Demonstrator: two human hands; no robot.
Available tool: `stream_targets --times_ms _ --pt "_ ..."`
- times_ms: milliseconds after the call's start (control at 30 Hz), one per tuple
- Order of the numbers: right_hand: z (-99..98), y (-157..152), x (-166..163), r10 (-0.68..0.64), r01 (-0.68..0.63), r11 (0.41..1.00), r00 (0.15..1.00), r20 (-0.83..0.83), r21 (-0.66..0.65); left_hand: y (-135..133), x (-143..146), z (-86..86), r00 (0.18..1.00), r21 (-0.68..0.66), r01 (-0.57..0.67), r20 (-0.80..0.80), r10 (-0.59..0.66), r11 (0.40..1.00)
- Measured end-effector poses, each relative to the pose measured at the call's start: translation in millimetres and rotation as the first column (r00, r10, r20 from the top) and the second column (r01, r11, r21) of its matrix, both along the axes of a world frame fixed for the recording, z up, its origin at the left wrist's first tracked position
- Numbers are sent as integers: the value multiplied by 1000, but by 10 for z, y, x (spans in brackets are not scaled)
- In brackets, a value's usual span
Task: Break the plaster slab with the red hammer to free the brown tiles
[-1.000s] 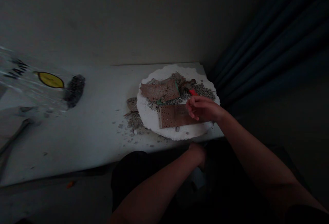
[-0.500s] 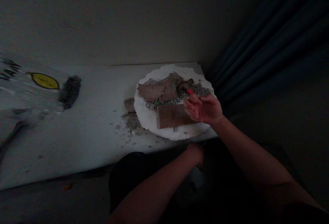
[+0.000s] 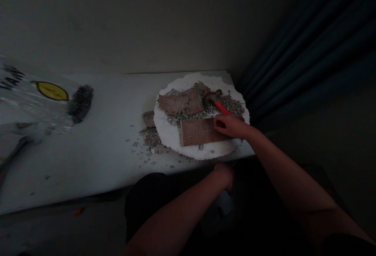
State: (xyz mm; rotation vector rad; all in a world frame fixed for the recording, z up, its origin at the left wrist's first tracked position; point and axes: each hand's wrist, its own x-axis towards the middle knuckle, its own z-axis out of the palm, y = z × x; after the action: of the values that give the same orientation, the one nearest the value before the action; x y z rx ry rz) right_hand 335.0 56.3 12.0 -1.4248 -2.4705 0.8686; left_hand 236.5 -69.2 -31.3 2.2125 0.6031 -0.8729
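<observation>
Perforated board (image 3: 198,132): brown rectangle dotted w/ rows of small holes. It lies flat on the near part of a white foam disc (image 3: 172,130) at the bench's (image 3: 102,138) far right corner. Its left end and long edges are clear to see; its right end is under the right hand (image 3: 232,126).

The right hand's fingers (image 3: 221,123) are curled together on that right end. The shot is too dim to tell whether they grip the board or only press on it.

A red-handled tool (image 3: 221,107) slants down to the top of the hand. Its head sits in grey rubble (image 3: 233,103); can't tell if the hand touches it.

Behind the board are broken board pieces (image 3: 180,103), same brown w/ holes, jagged and overlapping. More crumbs (image 3: 151,136) spill off the disc's left rim onto the bench.

The left hand (image 3: 225,173) is low, below the bench's front edge and in deep shadow. Its fingers can't be made out, nor anything in them.

Far left is blurred: a clear bag w/ yellow label (image 3: 51,91), cut off by the frame, a dark bristly lump (image 3: 80,98) beside it, and a grey handle (image 3: 11,156) running out of view. A dark curtain (image 3: 308,44) fills the right side.
</observation>
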Motion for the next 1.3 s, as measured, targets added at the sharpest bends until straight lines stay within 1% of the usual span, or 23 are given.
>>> stream_targets --times_ms 67,167,400,533,667,867,1000,1133,1300 --pt "-46 11 -15 46 -45 999 997 68 -11 -6 12 -33 1000 -7 -8 3 8 1000" --pt "-70 45 -31 56 -52 998 995 88 -47 -12 22 -68 1000 0 28 5 -28 1000" --pt "16 111 -63 53 -32 991 986 161 -133 -4 12 -21 999 0 43 -26 -43 999" --pt "61 110 -82 74 -51 991 981 182 -125 -13 -8 -4 1000 3 16 27 -16 1000" --pt "95 103 -97 93 -65 989 971 218 -131 -19 8 -50 999 -11 -30 36 30 999" --pt "108 88 -105 105 -80 991 962 251 -107 -24 25 -110 1000 1 -3 22 3 1000" --pt "95 77 -100 138 -124 990 958 250 -73 -41 5 -124 999 35 -41 35 40 999" --pt "81 66 -93 126 -119 992 959 255 -41 -38 11 -144 999 3 -16 28 16 1000" --pt "50 70 -81 129 -123 991 966 225 -43 -28 28 -126 1000 -3 -1 20 1 1000"
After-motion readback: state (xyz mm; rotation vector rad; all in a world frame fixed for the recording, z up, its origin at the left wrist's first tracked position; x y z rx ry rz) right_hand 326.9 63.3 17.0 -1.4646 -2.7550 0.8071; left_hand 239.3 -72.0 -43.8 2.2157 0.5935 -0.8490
